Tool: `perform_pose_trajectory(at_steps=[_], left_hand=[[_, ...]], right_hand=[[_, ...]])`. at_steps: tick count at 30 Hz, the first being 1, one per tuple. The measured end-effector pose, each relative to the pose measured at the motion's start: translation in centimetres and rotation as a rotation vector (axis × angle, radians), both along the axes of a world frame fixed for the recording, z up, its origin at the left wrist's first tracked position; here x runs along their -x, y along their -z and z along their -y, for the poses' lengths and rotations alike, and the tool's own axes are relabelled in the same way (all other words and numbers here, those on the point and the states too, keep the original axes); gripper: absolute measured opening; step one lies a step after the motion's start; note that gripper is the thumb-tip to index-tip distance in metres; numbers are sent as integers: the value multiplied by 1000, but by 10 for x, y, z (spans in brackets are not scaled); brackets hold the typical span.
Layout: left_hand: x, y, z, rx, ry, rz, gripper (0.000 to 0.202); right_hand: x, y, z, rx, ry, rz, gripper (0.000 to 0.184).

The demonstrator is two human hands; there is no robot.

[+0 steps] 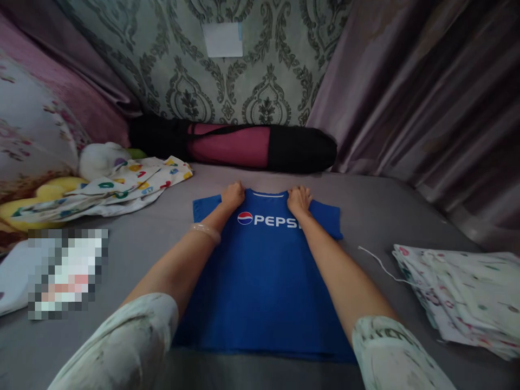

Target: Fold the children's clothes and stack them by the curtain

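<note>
A blue T-shirt point(264, 287) with a white PEPSI print and a round red, white and blue logo lies spread flat, its collar pointing away from me. At the shoulder left of the collar, my left hand point(233, 196) is closed on the fabric, its fingertips partly hidden. My right hand point(299, 199) grips the other shoulder with curled fingers, and its wrist covers the end of the print. Both short sleeves stick out past my hands. A clear bangle point(205, 233) circles my left wrist.
The shirt lies on a grey sheet point(154, 260). Folded patterned clothes point(467, 292) with a white cord are at the right. A colourful printed cloth point(138, 181) and plush toys point(103, 160) sit at the left. A black and pink long bag point(231, 145) lies along the wall.
</note>
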State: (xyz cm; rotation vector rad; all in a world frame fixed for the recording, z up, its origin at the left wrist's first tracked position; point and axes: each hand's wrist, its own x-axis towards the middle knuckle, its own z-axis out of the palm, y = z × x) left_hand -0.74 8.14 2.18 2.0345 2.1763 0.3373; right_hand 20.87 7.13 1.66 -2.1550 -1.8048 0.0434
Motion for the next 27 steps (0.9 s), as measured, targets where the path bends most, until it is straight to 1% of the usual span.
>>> perform_pose_trajectory(at_steps=[3, 6, 9, 10, 13, 15, 17, 20, 22, 24, 25, 27], left_hand=[[-5, 5, 5, -60, -9, -66, 39], [4, 1, 8, -32, 18, -87, 44], [31, -13, 10, 85, 28, -41, 55], [43, -19, 11, 137, 33, -7, 57], [83, -32, 21, 259, 32, 108, 57], [106, -37, 31, 280, 13, 158, 54], [123, -37, 42, 289, -14, 194, 50], [136, -33, 53, 300, -61, 273, 37], [135, -31, 57, 263, -92, 342, 31], [128, -30, 56, 199, -133, 382, 29], [124, -29, 55, 163, -161, 379, 29], [114, -27, 52, 86, -212, 319, 29]], right_hand=[[3, 10, 1, -43, 6, 6, 36], [-1, 13, 1, -41, -26, 7, 36], [-8, 9, -3, -14, -43, -13, 37], [-9, 5, -4, 7, -81, -22, 37], [-4, -7, 1, 1, -161, -21, 37], [10, -15, 17, -25, -220, -8, 38], [34, -20, 42, -33, -310, 2, 37], [78, -24, 85, -7, -576, -31, 35], [105, -25, 110, 37, -707, -58, 35], [125, -24, 129, 76, -798, -89, 39], [132, -22, 136, 94, -824, -101, 41], [142, -18, 146, 140, -820, -120, 49]])
